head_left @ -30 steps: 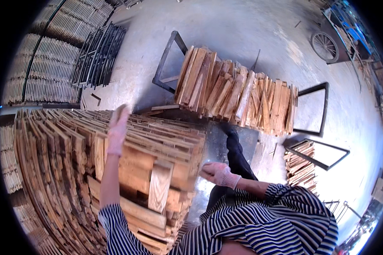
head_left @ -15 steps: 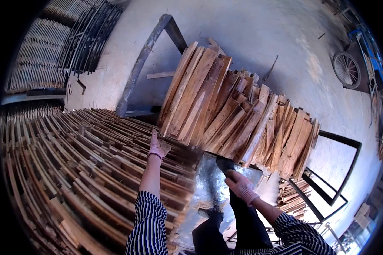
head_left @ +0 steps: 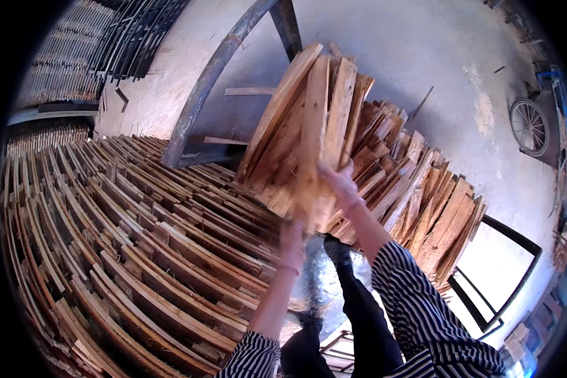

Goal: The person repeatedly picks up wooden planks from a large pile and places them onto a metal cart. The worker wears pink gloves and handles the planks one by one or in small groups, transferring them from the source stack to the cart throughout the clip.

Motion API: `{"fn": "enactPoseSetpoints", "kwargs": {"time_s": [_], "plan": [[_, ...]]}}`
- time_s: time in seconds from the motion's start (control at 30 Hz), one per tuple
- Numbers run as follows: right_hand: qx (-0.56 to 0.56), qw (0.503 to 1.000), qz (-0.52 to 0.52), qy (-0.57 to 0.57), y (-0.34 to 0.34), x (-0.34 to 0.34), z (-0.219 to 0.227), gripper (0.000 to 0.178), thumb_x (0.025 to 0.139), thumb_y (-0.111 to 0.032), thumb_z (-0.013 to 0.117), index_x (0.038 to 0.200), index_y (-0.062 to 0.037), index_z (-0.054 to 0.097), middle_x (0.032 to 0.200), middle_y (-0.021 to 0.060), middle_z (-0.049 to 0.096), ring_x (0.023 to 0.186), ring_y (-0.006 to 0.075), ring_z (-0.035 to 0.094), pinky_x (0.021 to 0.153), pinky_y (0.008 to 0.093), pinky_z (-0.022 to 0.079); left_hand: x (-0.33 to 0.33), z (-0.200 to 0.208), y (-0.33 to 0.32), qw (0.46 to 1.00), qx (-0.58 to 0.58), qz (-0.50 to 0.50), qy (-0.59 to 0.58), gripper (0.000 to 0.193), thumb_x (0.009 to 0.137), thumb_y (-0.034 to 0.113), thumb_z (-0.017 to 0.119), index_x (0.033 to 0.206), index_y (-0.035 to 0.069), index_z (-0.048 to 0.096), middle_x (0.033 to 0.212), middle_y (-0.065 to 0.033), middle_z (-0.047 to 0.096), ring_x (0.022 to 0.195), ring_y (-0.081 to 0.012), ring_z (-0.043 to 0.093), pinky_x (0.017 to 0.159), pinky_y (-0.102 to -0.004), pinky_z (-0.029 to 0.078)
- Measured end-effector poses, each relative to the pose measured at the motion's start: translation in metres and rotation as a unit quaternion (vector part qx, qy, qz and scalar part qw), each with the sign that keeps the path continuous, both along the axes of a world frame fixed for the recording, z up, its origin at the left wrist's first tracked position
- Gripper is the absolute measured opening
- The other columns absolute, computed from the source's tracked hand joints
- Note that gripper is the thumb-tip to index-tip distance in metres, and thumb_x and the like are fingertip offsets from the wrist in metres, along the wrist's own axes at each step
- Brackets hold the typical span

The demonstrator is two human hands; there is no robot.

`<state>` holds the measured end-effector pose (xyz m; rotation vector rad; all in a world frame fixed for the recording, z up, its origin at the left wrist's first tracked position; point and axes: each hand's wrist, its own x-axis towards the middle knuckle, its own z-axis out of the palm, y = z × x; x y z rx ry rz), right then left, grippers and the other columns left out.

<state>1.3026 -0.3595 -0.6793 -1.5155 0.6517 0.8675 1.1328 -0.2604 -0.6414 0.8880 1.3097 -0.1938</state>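
A long wooden plank (head_left: 313, 120) stands nearly upright before me, blurred at its lower part. My right hand (head_left: 340, 188), in a pale knit glove, grips its right side with the fingers curled round. Down by the lower end, my gloved left hand (head_left: 292, 244) is closed on the plank, though motion smears its fingers. Behind and to the right leans a row of rough boards (head_left: 444, 230), with several longer ones (head_left: 277, 113) tilted at its left end.
Rows of close-set wooden strips (head_left: 151, 252) spread across the left. A dark metal frame (head_left: 201, 88) rises behind the boards, and another frame (head_left: 516, 277) stands at right. My leg (head_left: 365, 309) is beside the boards. A spoked wheel (head_left: 530, 128) lies far right.
My left hand has moved right and down from the strips to the plank. My right hand has risen from beside my leg to it. A plank now stands apart from the leaning boards.
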Motion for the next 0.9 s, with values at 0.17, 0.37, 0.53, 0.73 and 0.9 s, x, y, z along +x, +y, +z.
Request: {"fn": "enactPoseSetpoints", "kwargs": {"time_s": [0.17, 0.37, 0.53, 0.73, 0.9], "plan": [[0.211, 0.976, -0.038, -0.032, -0.104, -0.006, 0.027, 0.086, 0.090, -0.024, 0.083, 0.154, -0.0054, 0.029, 0.130, 0.0150, 0.064, 0.116, 0.0218, 0.064, 0.097, 0.0386, 0.056, 0.064, 0.031, -0.053, 0.969, -0.003, -0.224, -0.104, 0.079, 0.079, 0.045, 0.090, 0.135, 0.001, 0.055, 0.115, -0.0086, 0.071, 0.101, -0.0205, 0.069, 0.083, -0.0333, 0.058], [0.108, 0.994, -0.016, -0.014, -0.143, -0.034, 0.133, 0.067, 0.095, -0.032, 0.076, 0.145, 0.0006, 0.044, 0.130, 0.0129, 0.065, 0.110, 0.0202, 0.065, 0.092, 0.0349, 0.056, 0.081, 0.144, -0.099, 0.969, -0.068, -0.202, -0.125, 0.063, 0.084, 0.030, 0.088, 0.131, -0.001, 0.060, 0.117, -0.0087, 0.073, 0.097, -0.0170, 0.071, 0.083, -0.0303, 0.059], [0.319, 0.916, -0.137, 0.201, -0.170, -0.112, 0.176, 0.061, 0.096, -0.037, 0.073, 0.139, 0.0020, 0.054, 0.127, 0.0137, 0.068, 0.111, 0.0234, 0.068, 0.096, 0.0373, 0.058, -0.029, 0.225, -0.107, 0.982, -0.076, -0.164, -0.046, 0.062, 0.083, 0.038, 0.087, 0.126, -0.002, 0.066, 0.111, -0.0113, 0.075, 0.098, -0.0200, 0.072, 0.087, -0.0349, 0.058], [0.220, 0.946, -0.037, 0.234, -0.135, -0.179, 0.294, 0.050, 0.094, -0.025, 0.073, 0.135, 0.0024, 0.060, 0.121, 0.0144, 0.071, 0.107, 0.0278, 0.070, 0.096, 0.0434, 0.058, -0.111, 0.291, -0.092, 0.971, -0.117, -0.200, 0.066, 0.076, 0.080, 0.059, 0.083, 0.127, 0.001, 0.068, 0.105, -0.0123, 0.077, 0.093, -0.0248, 0.073, 0.081, -0.0369, 0.058], [0.316, 0.934, -0.103, 0.135, -0.153, -0.243, 0.310, 0.058, 0.094, -0.027, 0.076, 0.140, 0.0018, 0.056, 0.129, 0.0149, 0.067, 0.113, 0.0284, 0.067, 0.101, 0.0431, 0.056, -0.155, 0.388, -0.091, 0.945, 0.065, -0.320, 0.000, 0.082, 0.074, 0.058, 0.088, 0.129, 0.001, 0.066, 0.107, -0.0126, 0.076, 0.099, -0.0254, 0.072, 0.089, -0.0385, 0.056]]}}
